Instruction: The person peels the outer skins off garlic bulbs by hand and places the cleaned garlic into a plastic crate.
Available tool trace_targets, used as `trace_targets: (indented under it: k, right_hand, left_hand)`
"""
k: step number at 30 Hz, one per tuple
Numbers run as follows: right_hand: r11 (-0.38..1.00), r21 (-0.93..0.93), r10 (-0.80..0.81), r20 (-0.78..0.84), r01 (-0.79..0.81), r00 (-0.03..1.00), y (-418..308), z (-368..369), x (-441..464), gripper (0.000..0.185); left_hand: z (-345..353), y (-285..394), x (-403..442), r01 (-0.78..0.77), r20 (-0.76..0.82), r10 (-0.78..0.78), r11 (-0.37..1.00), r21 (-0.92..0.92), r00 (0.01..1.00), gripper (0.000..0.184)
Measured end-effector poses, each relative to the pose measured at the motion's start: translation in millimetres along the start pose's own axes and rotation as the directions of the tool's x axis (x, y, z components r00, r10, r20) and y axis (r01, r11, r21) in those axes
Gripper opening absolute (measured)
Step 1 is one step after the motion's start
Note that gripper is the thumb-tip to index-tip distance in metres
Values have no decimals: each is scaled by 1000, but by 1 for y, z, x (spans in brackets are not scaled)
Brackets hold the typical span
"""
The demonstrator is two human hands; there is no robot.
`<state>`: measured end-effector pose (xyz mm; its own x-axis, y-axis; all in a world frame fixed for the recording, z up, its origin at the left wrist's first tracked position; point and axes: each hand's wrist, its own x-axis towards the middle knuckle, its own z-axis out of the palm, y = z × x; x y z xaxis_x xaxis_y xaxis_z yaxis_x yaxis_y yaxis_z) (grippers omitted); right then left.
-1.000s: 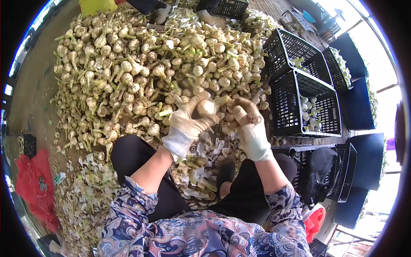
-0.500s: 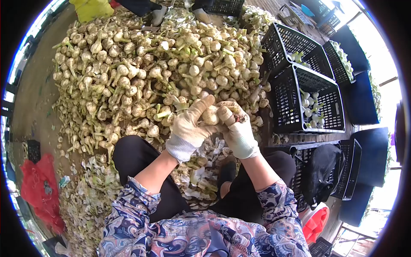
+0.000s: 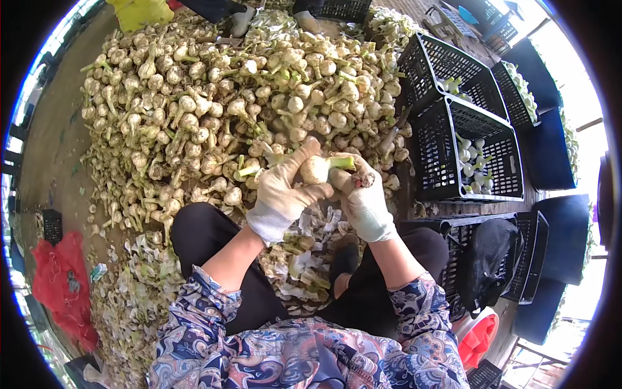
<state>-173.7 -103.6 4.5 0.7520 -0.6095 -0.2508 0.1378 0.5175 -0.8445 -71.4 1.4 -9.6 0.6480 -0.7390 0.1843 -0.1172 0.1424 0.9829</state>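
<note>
Between my two gloved hands is a pale garlic bulb (image 3: pixel 315 170), its short green stem pointing right. My left hand (image 3: pixel 282 194) is closed around the bulb's left side, thumb above and fingers below. On the other side my right hand (image 3: pixel 363 204) is closed, its thumb against the bulb near the base of the stem. A brownish, dirty patch or scrap shows at the right fingers; I cannot tell which. Beyond both hands spreads a large heap of unpeeled garlic (image 3: pixel 214 110). Peeled skins (image 3: pixel 304 269) lie between my legs.
At right stand black crates (image 3: pixel 466 188), one with several cleaned bulbs (image 3: pixel 475 162) inside. A black bag (image 3: pixel 489 259) rests on a nearer crate. Farther right are filled blue containers (image 3: pixel 557 236). A red net sack (image 3: pixel 63 292) lies at left. Another person's feet (image 3: pixel 307 23) show at the top.
The bulb has turned in my hands, so its green stem now shows toward the right. My right hand has shifted slightly down and its fingers have moved off the bulb's top.
</note>
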Motion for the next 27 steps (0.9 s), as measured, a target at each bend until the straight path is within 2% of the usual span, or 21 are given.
trace_targets:
  k: [2,3,4,5,6,8,9,10,11,12,13,15,16,17,18,21,22,23,24,25,27]
  right_hand:
    - [997,-75,18,-4,-18,1000,-5,-3,-1,18]
    - [987,-154,40,-10,-41,999,-7,-4,-2,15]
    - [949,-316,2,-17,-7,1000,-9,-5,-2,13]
    - [742,-570,-343,131,353,930,-4,-10,2,16]
    - [355,-698,-578,358,621,733,1,-14,7,19]
    - [357,-720,-565,342,596,751,-4,-8,4,17]
    - [706,-621,-333,134,340,934,-9,-2,1,17]
    - [908,-419,-6,-10,1,1000,-12,3,-1,17]
    - [750,-602,-268,103,274,958,-2,-2,5,17]
    - [488,-714,-475,265,502,839,8,-7,12,17]
    - [414,-695,-546,327,588,771,4,-1,11,15]
    - [465,-658,-513,345,593,786,2,-5,10,16]
    - [514,-619,-482,363,593,797,0,-9,10,17]
    - [914,-397,-42,125,89,991,-12,-9,6,15]
    - [995,-56,92,223,-82,970,-23,-10,-1,15]
    - [986,107,110,150,-127,983,-12,-10,1,16]
    - [985,135,90,117,-105,989,-7,-12,4,13]
    - [981,-192,28,77,-13,997,-11,-9,2,13]
    - [863,-500,-43,61,67,997,-16,-5,1,13]
    - [909,-388,-90,176,153,980,-11,-5,0,14]
    - [883,-445,-40,238,145,970,-12,-5,-5,14]
  left_hand:
    - [-4,9,0,141,59,-133,974,-177,989,61]
    - [-8,16,0,163,115,-148,978,-131,982,55]
    - [-12,6,3,233,161,-195,936,-264,967,50]
    - [-12,-1,7,301,212,-233,871,-388,949,49]
    - [-12,-6,3,434,233,-370,815,-384,899,44]
    - [-4,-17,5,361,130,-340,824,-437,932,45]
    - [-2,-23,6,280,19,-309,829,-484,951,47]
    - [-1,-21,6,289,15,-329,805,-517,944,41]
    - [2,-18,4,233,-27,-268,880,-414,963,41]
    - [6,-15,3,174,-63,-201,937,-303,978,41]
    - [6,-11,12,104,-105,-150,929,-355,983,43]
    - [-1,6,4,174,4,-177,967,-183,984,36]
    - [-2,6,6,264,11,-273,915,-304,962,41]
    - [-15,10,6,397,238,-323,818,-417,916,46]
    - [-27,15,5,538,457,-325,691,-483,828,52]
    - [-19,23,13,535,343,-418,730,-425,841,63]
    - [-2,-30,13,105,-86,-133,956,-275,987,64]
    - [0,-13,9,115,-40,-131,956,-269,991,64]
    - [1,5,5,124,4,-127,957,-263,992,65]
    - [-2,4,4,171,12,-170,983,-73,985,63]
    - [-16,10,3,446,152,-423,875,-189,893,57]
